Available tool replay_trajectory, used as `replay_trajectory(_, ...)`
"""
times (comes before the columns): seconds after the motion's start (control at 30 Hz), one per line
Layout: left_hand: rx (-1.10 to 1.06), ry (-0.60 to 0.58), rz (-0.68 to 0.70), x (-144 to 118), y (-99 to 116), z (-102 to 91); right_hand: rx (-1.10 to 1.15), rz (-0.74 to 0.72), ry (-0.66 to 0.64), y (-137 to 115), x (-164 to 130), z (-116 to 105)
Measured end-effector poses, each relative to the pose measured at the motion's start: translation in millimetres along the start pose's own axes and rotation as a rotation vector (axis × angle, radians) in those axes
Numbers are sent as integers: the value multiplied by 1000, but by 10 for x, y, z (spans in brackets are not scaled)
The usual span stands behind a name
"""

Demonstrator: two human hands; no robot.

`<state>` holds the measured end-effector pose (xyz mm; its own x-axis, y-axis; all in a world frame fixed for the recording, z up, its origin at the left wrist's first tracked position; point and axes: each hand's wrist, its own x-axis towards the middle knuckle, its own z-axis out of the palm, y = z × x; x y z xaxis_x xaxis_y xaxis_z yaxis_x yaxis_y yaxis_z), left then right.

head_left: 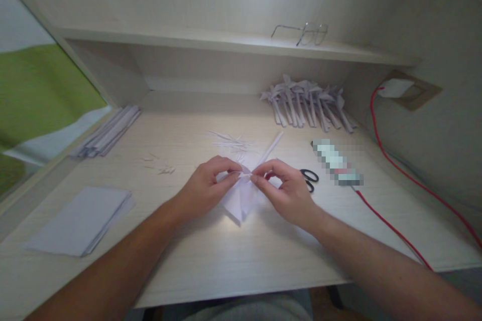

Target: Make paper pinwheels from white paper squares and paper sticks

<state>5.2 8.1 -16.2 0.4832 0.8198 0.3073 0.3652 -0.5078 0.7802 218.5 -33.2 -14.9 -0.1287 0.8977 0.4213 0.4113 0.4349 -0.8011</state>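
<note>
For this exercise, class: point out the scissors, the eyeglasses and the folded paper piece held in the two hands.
scissors (310, 179), head view, on the black handle loops beside the right hand.
eyeglasses (314, 33), head view, on the lenses, on the shelf.
folded paper piece (238, 201), head view, on its lower pointed flap.

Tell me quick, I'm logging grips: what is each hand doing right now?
Left hand: closed, pinching the folded paper.
Right hand: closed, pinching the same paper on its other side.

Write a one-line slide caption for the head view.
Left hand and right hand pinch a folded white paper piece over a desk, scissors beside them.
</note>
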Motion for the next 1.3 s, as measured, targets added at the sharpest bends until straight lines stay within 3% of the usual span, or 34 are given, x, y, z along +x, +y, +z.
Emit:
replay_trajectory(0.53, -118, -35, -48, -6, 46, -11, 129, 103, -24, -17, -23, 8)
replay_trajectory(1.3, -116, -68, -95, -22, 112, -53, 105, 53, -62, -6, -19, 4)
